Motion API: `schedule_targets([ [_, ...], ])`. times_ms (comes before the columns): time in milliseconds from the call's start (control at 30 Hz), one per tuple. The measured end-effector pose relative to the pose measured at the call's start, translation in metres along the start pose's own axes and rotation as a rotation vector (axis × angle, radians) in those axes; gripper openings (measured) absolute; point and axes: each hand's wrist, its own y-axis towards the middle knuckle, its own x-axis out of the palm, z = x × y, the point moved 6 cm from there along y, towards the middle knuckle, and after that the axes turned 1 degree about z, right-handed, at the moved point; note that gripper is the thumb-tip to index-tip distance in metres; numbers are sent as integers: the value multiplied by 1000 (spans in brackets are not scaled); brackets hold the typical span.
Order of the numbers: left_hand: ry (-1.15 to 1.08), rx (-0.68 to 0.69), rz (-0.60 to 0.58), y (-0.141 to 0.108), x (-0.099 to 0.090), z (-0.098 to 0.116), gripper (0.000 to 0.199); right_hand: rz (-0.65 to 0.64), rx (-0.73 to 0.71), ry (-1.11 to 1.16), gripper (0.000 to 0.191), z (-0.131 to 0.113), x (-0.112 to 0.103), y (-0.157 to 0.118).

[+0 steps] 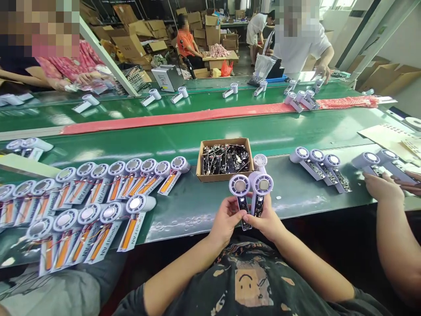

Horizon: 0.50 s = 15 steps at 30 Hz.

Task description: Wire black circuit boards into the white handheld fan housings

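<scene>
At six-o'clock edge of worktop (190,202), your left hand (226,219) pinches left handheld fan (240,185); right hand (268,221) grips right handheld fan (263,184). Both probably light, stiff; exposed circuit boards (259,206) look fragile: hold plastic sides. Cardboard box (223,177) of electronic parts (225,159) at eleven o'clock.

glossy green worktop (158,140) | grey floor (242,58) | cardboard boxes (131,44) heaped behind | bright window (344,3) upper right | pale wall (407,41)

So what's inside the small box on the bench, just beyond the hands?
The box holds a jumbled heap of black circuit boards. They cover its floor, so anything beneath the top layer can't be seen.
</scene>
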Motion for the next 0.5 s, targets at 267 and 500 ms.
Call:
schedule_targets([
  [267,96,8,-235,-6,1,3,62,295,-97,-9,80,-27,-81,-6],
  [500,235,128,-36,-1,-56,15,38,424,30,-299,99,-64,-156,23],
])
